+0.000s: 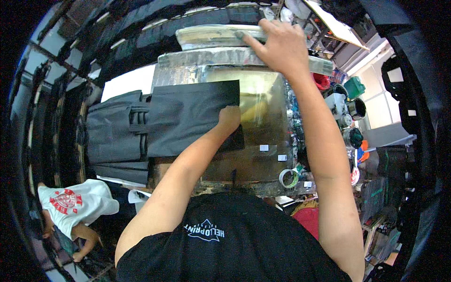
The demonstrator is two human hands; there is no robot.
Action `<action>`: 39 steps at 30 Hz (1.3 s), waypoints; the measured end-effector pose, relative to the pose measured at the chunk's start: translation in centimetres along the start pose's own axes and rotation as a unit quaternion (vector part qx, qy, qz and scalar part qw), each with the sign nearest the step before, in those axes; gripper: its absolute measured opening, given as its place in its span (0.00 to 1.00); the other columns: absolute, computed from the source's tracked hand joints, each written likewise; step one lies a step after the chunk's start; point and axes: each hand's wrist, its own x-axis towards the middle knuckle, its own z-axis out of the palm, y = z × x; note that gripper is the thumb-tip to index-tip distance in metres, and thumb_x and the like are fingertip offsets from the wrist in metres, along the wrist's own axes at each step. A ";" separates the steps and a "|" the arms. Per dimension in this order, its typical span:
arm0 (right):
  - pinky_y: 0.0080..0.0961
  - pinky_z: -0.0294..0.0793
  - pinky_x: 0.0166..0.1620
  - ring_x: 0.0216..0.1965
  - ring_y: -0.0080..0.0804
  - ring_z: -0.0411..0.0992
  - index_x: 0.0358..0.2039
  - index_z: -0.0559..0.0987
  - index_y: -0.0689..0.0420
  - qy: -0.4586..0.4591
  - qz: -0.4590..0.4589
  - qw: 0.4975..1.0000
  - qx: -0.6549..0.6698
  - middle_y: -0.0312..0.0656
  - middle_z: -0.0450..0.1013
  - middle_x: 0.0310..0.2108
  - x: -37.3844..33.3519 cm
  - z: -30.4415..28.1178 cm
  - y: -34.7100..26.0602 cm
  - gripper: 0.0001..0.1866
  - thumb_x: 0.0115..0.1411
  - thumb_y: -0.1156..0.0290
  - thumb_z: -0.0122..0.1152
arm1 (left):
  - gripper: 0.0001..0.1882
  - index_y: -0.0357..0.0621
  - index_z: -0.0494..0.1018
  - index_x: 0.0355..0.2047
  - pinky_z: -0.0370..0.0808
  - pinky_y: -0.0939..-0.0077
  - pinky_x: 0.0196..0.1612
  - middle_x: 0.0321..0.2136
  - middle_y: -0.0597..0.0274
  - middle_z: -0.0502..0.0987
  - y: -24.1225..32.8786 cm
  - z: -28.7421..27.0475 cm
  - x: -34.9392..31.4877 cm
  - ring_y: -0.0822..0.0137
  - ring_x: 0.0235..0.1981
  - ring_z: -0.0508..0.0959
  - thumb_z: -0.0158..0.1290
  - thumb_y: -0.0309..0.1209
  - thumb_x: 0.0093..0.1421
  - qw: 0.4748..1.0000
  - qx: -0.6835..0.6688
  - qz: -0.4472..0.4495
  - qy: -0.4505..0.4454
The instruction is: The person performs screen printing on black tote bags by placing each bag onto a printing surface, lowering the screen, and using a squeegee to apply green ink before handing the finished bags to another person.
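Observation:
My left hand (230, 117) is closed on the right edge of a flat black fabric piece (188, 115). That piece lies partly over a shiny, brownish printing board (268, 162) and reaches left onto a stack of folded black fabric (110, 127). At the far side, my right hand (284, 47) grips the pale, paint-smeared frame of a printing screen (206, 36). Its thumb lies along the near face, and the other fingers curl over the top, partly hidden. A light yellowish patch shows on the board beyond my left hand.
A roll of tape (288, 178) lies at the board's near right, by small white labels (264, 148). Open paint cans (357, 109) and a green container (354, 88) crowd the right side. Another person in a white shirt (77, 207) is at the lower left.

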 end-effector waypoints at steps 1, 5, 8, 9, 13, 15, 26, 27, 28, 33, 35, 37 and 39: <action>0.49 0.71 0.48 0.41 0.46 0.79 0.35 0.81 0.55 -0.004 -0.001 1.000 -0.006 0.47 0.80 0.33 0.1 0.2 0.2 0.31 0.61 0.36 0.55 | 0.09 0.42 0.81 0.35 0.83 0.57 0.36 0.35 0.50 0.84 -0.2 0.4 0.6 0.53 0.38 0.86 0.53 0.30 0.61 1.000 -0.004 0.007 0.013; 0.49 0.72 0.46 0.39 0.48 0.79 0.32 0.80 0.56 0.034 -0.027 0.999 -0.008 0.48 0.80 0.31 0.3 0.8 0.6 0.30 0.61 0.37 0.57 | 0.12 0.42 0.83 0.33 0.83 0.54 0.38 0.32 0.49 0.85 1.3 -1.5 3.3 0.48 0.38 0.86 0.51 0.33 0.63 0.994 -0.095 0.019 0.040; 0.47 0.72 0.46 0.39 0.48 0.79 0.31 0.80 0.56 0.028 -0.021 0.999 0.001 0.48 0.80 0.31 0.7 0.4 0.5 0.29 0.61 0.38 0.58 | 0.15 0.39 0.82 0.34 0.82 0.51 0.41 0.32 0.48 0.85 3.8 -3.8 4.9 0.45 0.38 0.85 0.50 0.35 0.65 0.976 -0.187 0.031 0.103; 0.46 0.72 0.45 0.39 0.48 0.79 0.34 0.81 0.56 0.022 -0.026 0.999 -0.001 0.48 0.80 0.32 1.0 0.4 0.2 0.29 0.61 0.39 0.58 | 0.16 0.38 0.82 0.36 0.81 0.51 0.42 0.34 0.47 0.84 4.3 -3.8 5.9 0.45 0.40 0.85 0.49 0.37 0.66 0.981 -0.175 -0.001 0.086; 0.44 0.72 0.44 0.39 0.47 0.79 0.41 0.83 0.56 -0.011 -0.023 0.999 -0.029 0.49 0.80 0.33 1.1 0.5 0.2 0.30 0.62 0.38 0.58 | 0.24 0.35 0.77 0.47 0.79 0.52 0.50 0.50 0.39 0.79 7.7 -3.3 6.4 0.44 0.51 0.81 0.47 0.46 0.69 0.985 -0.170 0.006 0.006; 0.44 0.72 0.44 0.39 0.47 0.79 0.41 0.83 0.56 -0.002 -0.025 0.999 -0.029 0.49 0.80 0.33 1.2 1.1 0.4 0.31 0.61 0.37 0.58 | 0.30 0.36 0.74 0.54 0.74 0.50 0.57 0.57 0.37 0.74 8.4 -1.1 3.6 0.43 0.57 0.76 0.47 0.52 0.69 0.967 -0.255 0.010 -0.018; 0.47 0.73 0.45 0.37 0.51 0.77 0.29 0.79 0.63 -0.039 0.017 0.997 0.057 0.55 0.78 0.30 1.2 -1.2 -0.4 0.39 0.64 0.32 0.50 | 0.62 0.54 0.50 0.76 0.30 0.20 0.68 0.76 0.42 0.42 5.4 2.8 -18.0 0.32 0.76 0.36 0.44 0.81 0.51 0.998 -0.035 0.022 -0.045; 0.48 0.73 0.46 0.38 0.52 0.77 0.29 0.79 0.63 -0.041 0.021 0.997 0.066 0.56 0.78 0.31 1.4 -1.4 -0.3 0.39 0.64 0.32 0.50 | 0.62 0.55 0.50 0.76 0.30 0.20 0.68 0.76 0.42 0.41 5.3 3.3 -17.5 0.32 0.76 0.36 0.44 0.81 0.51 0.998 -0.034 0.026 -0.042; 0.48 0.73 0.46 0.38 0.52 0.77 0.29 0.79 0.63 -0.056 0.025 0.996 0.060 0.56 0.78 0.32 1.6 -1.5 -0.4 0.39 0.64 0.32 0.50 | 0.62 0.55 0.50 0.76 0.31 0.20 0.68 0.76 0.42 0.39 5.4 3.4 -16.8 0.33 0.76 0.35 0.43 0.82 0.51 0.998 -0.036 0.029 -0.040; 0.48 0.73 0.48 0.41 0.52 0.78 0.30 0.80 0.63 -0.064 0.040 0.996 0.048 0.58 0.79 0.34 1.9 -1.6 -0.6 0.39 0.63 0.31 0.51 | 0.61 0.54 0.51 0.76 0.31 0.20 0.68 0.77 0.44 0.40 6.8 3.8 -12.6 0.33 0.76 0.36 0.39 0.82 0.53 0.998 -0.050 0.034 -0.032; 0.48 0.73 0.49 0.41 0.53 0.78 0.30 0.80 0.62 -0.033 0.034 0.997 0.055 0.57 0.79 0.34 1.4 -1.1 -0.5 0.39 0.63 0.31 0.51 | 0.60 0.55 0.50 0.76 0.31 0.21 0.68 0.77 0.46 0.39 7.9 4.2 -11.7 0.34 0.76 0.35 0.38 0.82 0.53 0.998 -0.042 0.037 -0.030; 0.48 0.73 0.49 0.41 0.53 0.78 0.31 0.81 0.62 -0.028 0.035 0.997 0.057 0.57 0.78 0.33 1.2 -1.0 -0.5 0.39 0.63 0.31 0.51 | 0.60 0.55 0.50 0.76 0.31 0.22 0.69 0.77 0.46 0.39 8.8 4.1 -11.4 0.34 0.76 0.35 0.37 0.82 0.53 0.997 -0.048 0.034 -0.041; 0.48 0.73 0.49 0.42 0.53 0.78 0.31 0.81 0.62 -0.049 0.042 0.996 0.054 0.57 0.78 0.33 1.2 -1.4 -0.7 0.39 0.63 0.31 0.51 | 0.61 0.55 0.50 0.76 0.31 0.22 0.69 0.77 0.47 0.40 9.8 3.6 -11.3 0.34 0.76 0.35 0.37 0.82 0.54 0.996 -0.055 0.029 -0.062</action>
